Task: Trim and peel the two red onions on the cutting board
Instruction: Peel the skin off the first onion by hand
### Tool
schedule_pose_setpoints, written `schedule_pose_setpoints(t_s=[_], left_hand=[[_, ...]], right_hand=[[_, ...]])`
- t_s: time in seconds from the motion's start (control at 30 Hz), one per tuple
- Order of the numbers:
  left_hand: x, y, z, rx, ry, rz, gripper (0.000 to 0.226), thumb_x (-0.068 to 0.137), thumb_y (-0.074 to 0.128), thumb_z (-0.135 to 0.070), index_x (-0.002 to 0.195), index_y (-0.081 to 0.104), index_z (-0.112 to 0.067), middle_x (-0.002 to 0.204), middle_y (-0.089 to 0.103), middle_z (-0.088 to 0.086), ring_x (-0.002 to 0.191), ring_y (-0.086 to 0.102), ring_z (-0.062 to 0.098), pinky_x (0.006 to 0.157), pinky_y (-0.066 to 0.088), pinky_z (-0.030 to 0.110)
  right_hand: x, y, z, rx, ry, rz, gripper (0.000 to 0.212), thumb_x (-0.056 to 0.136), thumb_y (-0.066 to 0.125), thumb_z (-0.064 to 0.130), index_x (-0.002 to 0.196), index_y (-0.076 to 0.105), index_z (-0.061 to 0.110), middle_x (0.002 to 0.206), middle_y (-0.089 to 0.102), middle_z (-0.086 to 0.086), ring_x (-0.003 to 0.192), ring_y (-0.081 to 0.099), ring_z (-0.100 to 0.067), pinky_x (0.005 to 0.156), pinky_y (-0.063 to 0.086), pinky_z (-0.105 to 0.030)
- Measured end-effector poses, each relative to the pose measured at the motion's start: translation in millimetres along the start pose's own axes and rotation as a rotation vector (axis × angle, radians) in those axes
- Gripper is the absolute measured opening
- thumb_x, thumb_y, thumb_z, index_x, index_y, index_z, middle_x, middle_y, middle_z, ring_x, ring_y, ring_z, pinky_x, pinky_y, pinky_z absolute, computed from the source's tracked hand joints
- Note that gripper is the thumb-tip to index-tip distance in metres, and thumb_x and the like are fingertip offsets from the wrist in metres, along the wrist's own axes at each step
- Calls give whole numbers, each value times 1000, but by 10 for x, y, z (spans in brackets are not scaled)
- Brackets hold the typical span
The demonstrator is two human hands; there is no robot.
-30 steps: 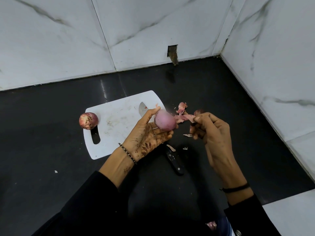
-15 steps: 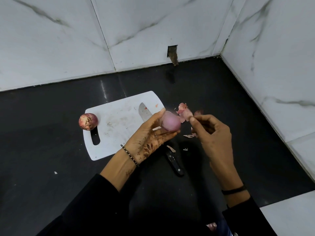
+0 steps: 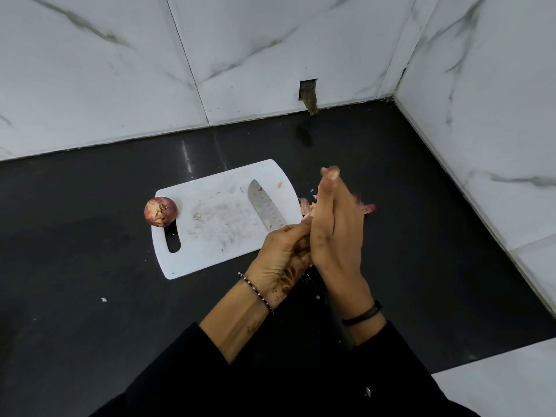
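Observation:
My left hand and my right hand are pressed together just right of the white cutting board. The right hand lies over the left with its fingers straight. The peeled red onion that the left hand held is hidden between them. The second red onion, still in its skin with its root end up, sits at the board's left edge above the handle slot. A knife blade lies on the board's right part, and its black handle is mostly hidden under my hands.
Pink onion peels lie on the black counter beyond my hands. White marble walls close the counter at the back and right. A small white scrap lies on the counter to the left.
My right hand has moved left from the peel and closed over the onion in my left hand. The pink onion, visible before, is now covered. The second onion and the knife stayed put.

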State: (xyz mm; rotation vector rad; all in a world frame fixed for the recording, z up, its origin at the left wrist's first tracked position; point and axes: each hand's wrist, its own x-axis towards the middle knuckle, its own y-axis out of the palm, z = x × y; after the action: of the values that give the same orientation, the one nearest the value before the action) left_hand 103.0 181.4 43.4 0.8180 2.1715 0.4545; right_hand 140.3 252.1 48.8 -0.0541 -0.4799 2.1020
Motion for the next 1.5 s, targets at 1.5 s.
schedule_pose_setpoints(t_s=[1.5], left_hand=[[122,-149,-26,97,-156,-113,52,84,66,-48,114,60,-6,89,73,18,72,70,26,70,59,38]], right_hand=[[397,0,-407,-152,134,55,55,102,24,62,100,58,19,105,59,4,106,53,-15,101,43,-42]])
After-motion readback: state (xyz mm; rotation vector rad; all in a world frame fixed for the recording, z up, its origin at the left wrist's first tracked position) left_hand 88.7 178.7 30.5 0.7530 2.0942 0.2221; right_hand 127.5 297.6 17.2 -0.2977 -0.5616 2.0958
